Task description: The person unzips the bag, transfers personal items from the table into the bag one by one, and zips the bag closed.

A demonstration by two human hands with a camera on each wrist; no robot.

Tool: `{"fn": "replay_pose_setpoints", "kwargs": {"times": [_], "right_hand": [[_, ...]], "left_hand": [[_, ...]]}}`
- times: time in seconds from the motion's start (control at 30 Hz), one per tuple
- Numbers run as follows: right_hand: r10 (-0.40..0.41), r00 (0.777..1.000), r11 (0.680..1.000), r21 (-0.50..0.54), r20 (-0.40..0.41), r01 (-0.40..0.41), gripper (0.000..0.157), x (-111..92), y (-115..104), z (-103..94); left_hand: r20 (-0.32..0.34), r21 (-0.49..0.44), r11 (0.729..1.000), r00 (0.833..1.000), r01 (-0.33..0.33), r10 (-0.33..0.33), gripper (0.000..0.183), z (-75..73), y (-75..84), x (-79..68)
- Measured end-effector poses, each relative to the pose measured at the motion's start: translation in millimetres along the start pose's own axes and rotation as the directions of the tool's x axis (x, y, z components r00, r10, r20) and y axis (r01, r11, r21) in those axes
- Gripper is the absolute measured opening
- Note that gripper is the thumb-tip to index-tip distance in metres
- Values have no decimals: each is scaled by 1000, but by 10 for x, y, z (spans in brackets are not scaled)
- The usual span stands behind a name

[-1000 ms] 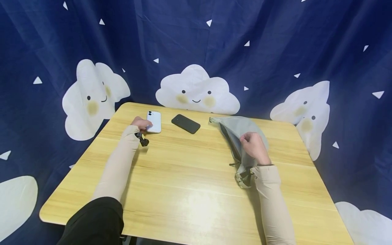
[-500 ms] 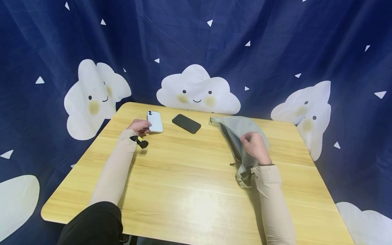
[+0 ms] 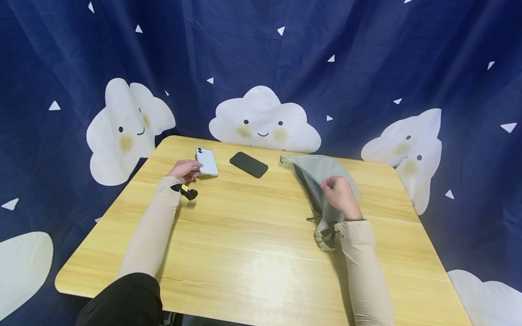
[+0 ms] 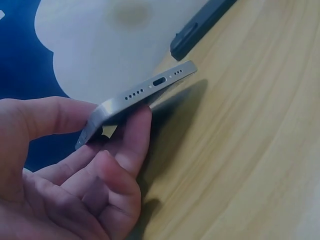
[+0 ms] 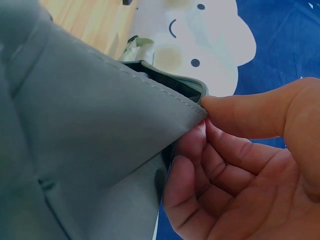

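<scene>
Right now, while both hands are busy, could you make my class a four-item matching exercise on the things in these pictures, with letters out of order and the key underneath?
1. Pale phone
2. Dark phone
3. Grey bag
4. Curtain

A. Pinched at its open edge by the right hand
B. Navy blue with smiling clouds
C. Lying on the table, touched by neither hand
D. Held in the left hand

Right pairs: 1-D, 2-C, 3-A, 4-B.
</scene>
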State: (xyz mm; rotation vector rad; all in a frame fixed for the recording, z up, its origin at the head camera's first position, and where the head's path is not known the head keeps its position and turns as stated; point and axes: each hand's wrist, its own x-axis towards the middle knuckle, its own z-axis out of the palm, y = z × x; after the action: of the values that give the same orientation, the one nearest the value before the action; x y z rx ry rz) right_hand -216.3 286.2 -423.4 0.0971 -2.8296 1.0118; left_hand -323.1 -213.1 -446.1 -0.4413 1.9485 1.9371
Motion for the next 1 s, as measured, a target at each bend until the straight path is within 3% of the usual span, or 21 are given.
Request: {"fn": "replay_pose_setpoints", "kwargs": {"times": [0.17,0.53,1.0], "right_hand": [[-2,1000,1000,-2,2,2,20,-1,8,7],[-10,1000,1000,-4,-12,10,19,17,13,30],[-16,1000,1000,-12,-14,16,19,5,8,19]], "left_hand": [[42,-61,998,999,-14,16,19,-9,-45,35],[92,-157,987,995,-25,40,10,28,-122,51],[164,-178,981,981,-76,106,13,229,-128,27]]}}
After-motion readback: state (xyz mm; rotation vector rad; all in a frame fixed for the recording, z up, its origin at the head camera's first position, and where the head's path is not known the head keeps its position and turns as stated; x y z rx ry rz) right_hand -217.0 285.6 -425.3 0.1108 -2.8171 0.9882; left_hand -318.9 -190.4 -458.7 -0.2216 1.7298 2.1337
